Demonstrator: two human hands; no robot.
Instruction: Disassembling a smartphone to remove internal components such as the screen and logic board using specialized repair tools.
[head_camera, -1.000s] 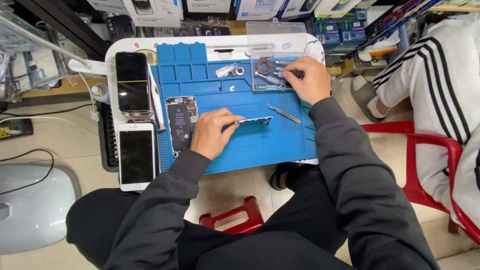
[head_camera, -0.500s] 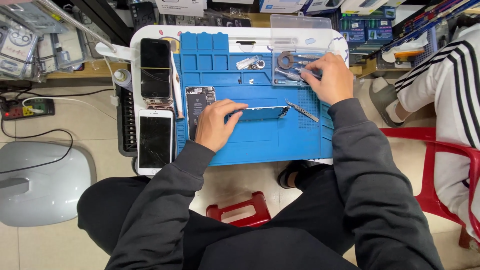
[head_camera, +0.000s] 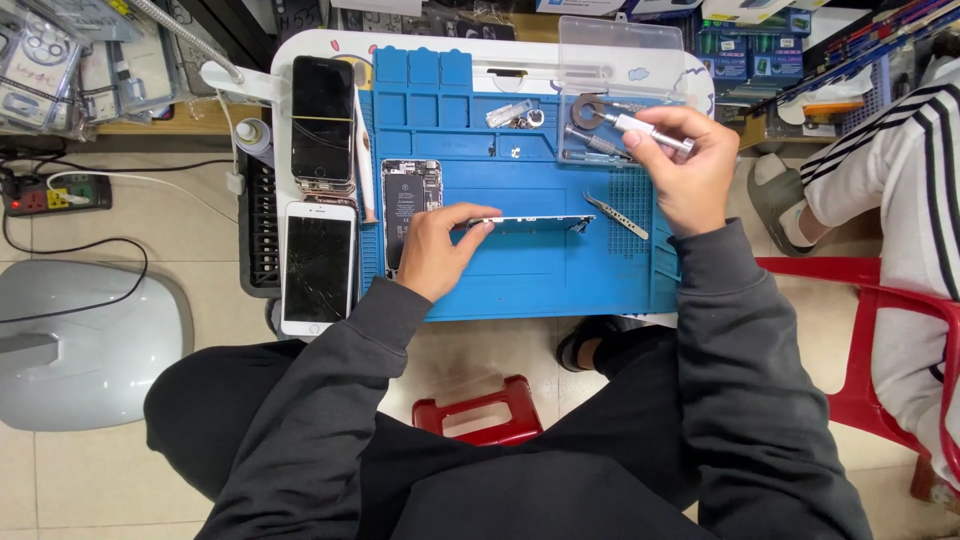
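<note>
My left hand (head_camera: 437, 250) pinches the left end of a thin phone screen panel (head_camera: 530, 223), held on edge above the blue work mat (head_camera: 520, 280). Just left of that hand lies an opened phone body (head_camera: 408, 200) with its battery showing. My right hand (head_camera: 682, 165) grips a silver screwdriver (head_camera: 650, 132) above the mat's upper right, next to a clear plastic parts box (head_camera: 620, 70). A pair of tweezers (head_camera: 617, 216) lies on the mat below my right hand.
A black phone (head_camera: 322, 118) and a white phone with a cracked screen (head_camera: 318, 268) lie left of the mat. Small screws and parts (head_camera: 518, 117) sit near the mat's top. A red stool (head_camera: 482, 412) stands between my legs. A seated person in striped clothes (head_camera: 905, 190) is at the right.
My right hand has lifted the silver screwdriver out of the parts box area and drawn it back slightly. My left hand keeps holding the screen panel in place.
</note>
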